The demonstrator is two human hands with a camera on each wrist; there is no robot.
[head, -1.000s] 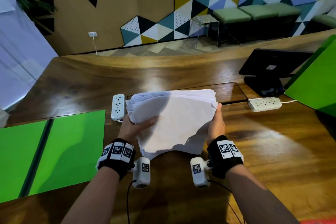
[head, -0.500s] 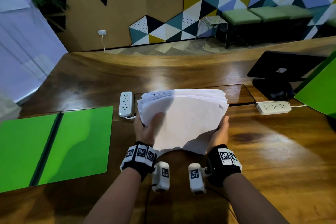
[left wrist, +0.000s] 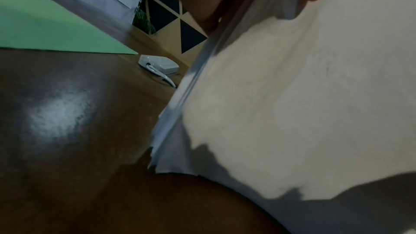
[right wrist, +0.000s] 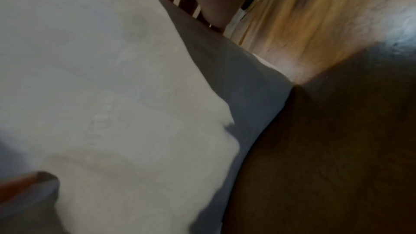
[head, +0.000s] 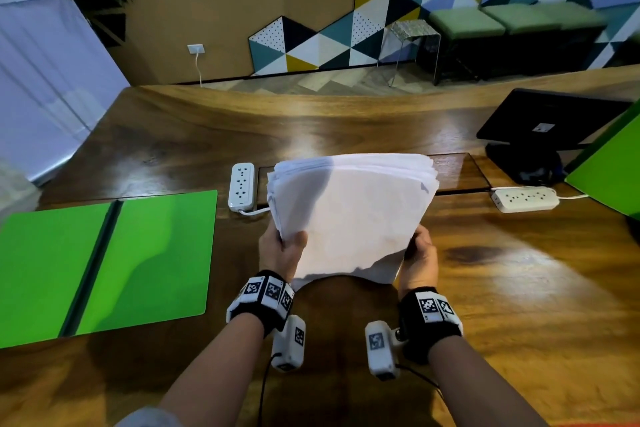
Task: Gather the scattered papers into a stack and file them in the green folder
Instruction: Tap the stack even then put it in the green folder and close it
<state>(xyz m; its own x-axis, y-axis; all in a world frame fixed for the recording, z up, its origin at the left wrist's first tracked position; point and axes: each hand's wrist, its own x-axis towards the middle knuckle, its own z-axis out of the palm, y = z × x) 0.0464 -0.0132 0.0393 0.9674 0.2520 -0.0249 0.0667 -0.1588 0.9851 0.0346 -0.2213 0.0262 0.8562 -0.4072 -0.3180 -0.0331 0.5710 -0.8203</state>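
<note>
A thick stack of white papers (head: 353, 215) stands on its lower edge on the wooden table, tilted back away from me. My left hand (head: 282, 250) grips its left side with the thumb across the front sheet. My right hand (head: 417, 255) holds the right side low down. The left wrist view shows the stack (left wrist: 292, 104) filling the right half, and in the right wrist view the papers (right wrist: 101, 86) fill the left half. An open green folder (head: 104, 260) lies flat on the table to the left, apart from the papers.
A white power strip (head: 241, 186) lies just left of the stack, another power strip (head: 524, 198) to the right. A black monitor (head: 540, 128) and a second green folder (head: 613, 170) stand at the far right. The table (head: 519, 305) stretches bare at right.
Both hands have slid lower down the sides of the stack, and the stack stands a little more upright. The folder stays where it lay.
</note>
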